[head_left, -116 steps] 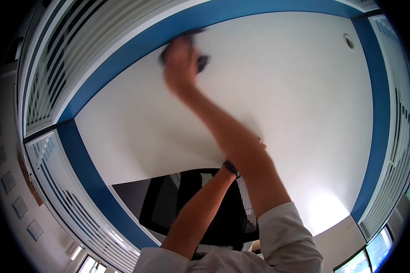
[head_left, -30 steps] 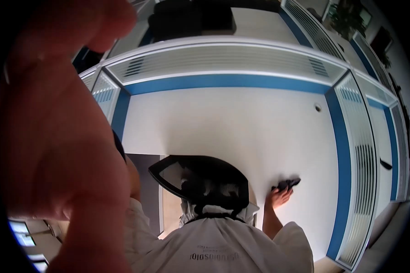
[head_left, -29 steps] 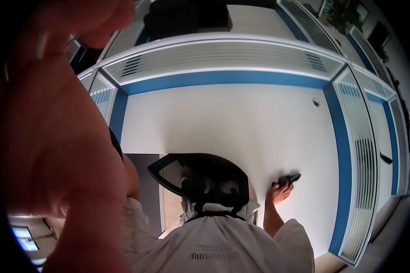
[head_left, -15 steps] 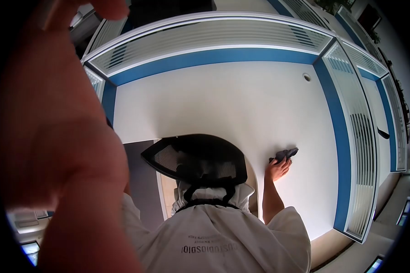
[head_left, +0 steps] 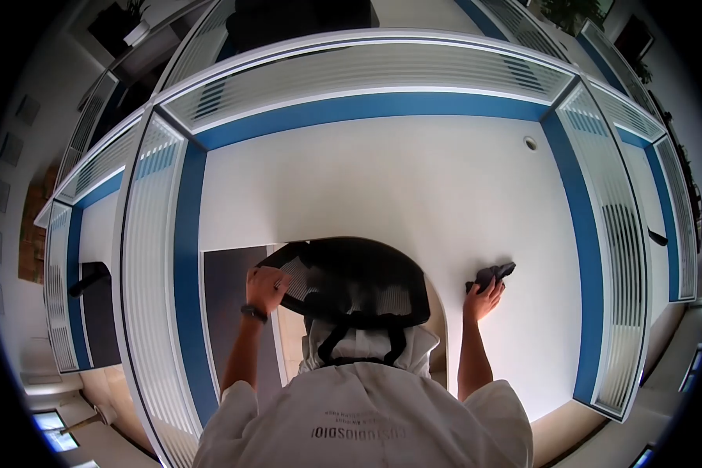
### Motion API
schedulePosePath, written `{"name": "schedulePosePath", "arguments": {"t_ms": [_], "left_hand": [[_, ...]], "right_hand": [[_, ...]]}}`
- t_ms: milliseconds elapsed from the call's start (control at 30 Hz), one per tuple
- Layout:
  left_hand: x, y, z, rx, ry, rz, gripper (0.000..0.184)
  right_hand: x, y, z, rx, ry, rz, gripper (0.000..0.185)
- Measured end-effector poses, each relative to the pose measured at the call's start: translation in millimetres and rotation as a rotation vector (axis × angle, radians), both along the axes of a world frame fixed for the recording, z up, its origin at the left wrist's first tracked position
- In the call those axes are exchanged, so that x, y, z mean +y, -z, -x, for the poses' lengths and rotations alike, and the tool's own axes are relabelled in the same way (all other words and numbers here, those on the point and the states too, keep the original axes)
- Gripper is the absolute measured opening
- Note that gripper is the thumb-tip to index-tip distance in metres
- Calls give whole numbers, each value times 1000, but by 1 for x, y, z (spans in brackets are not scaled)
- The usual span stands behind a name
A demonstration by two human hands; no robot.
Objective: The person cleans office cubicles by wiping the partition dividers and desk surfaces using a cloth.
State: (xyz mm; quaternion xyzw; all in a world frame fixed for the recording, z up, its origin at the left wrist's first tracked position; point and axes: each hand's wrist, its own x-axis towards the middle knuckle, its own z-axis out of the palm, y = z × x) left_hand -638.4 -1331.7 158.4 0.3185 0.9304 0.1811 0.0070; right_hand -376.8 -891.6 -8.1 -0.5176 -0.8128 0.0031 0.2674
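Note:
My left hand point(head_left: 267, 288) is at the left edge of a black mesh office chair's backrest point(head_left: 359, 273), its fingers curled over the rim. A dark band circles that wrist. The chair stands in front of my body, against the desk's curved front edge. My right hand point(head_left: 485, 299) rests on the white desk point(head_left: 351, 179), to the right of the chair. Its fingers close on a bunched dark grey cloth point(head_left: 491, 274), which lies against the desktop.
Blue-edged partitions point(head_left: 374, 117) with striped glass panels enclose the desk on its back and both sides. A round cable hole point(head_left: 530, 143) sits near the back right corner. A dark grey surface point(head_left: 242, 312) lies left of the chair. Neighbouring desks appear beyond the panels.
My left hand has come down from close to the camera to the chair's backrest edge. My right hand and the cloth have hardly shifted on the desk.

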Motion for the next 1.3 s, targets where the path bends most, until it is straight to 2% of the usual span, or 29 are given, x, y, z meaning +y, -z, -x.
{"name": "schedulePosePath", "arguments": {"t_ms": [67, 167, 333, 533, 667, 767, 1000, 1067, 1133, 1233, 1267, 1300], "left_hand": [[0, 9, -9, 36, -41, -56, 17], [9, 9, -26, 67, -138, -131, 17], [9, 6, -29, 129, -171, -251, 17], [6, 9, -31, 134, -205, -343, 13], [4, 6, -32, 120, -200, -366, 9], [1, 6, -33, 100, -180, -395, 9], [2, 3, -32, 108, -180, -399, 10], [1, 6, -32, 106, -206, -416, 10], [-1, 5, -31, 34, -181, -197, 10], [-4, 3, -34, -24, -153, -137, 7], [-7, 1, -40, -18, -194, -137, 7], [-11, -4, -48, 6, -192, -297, 6]], "right_hand": [[3, 3, -4, -11, -69, 14, 53], [9, -3, 0, -166, -53, 101, 64], [23, 3, 6, -447, 31, 244, 67], [42, 0, 15, -535, 17, 429, 70], [52, 7, 22, -565, 36, 456, 70], [47, -8, 39, -606, 26, 492, 70], [35, -17, 106, -608, -147, 576, 72], [26, -15, 130, -676, -275, 550, 73], [14, -15, 156, -719, -413, 515, 76], [-12, -19, 197, -763, -611, 485, 76], [-23, -20, 210, -781, -680, 467, 77], [-39, -31, 224, -811, -756, 480, 78]]}}
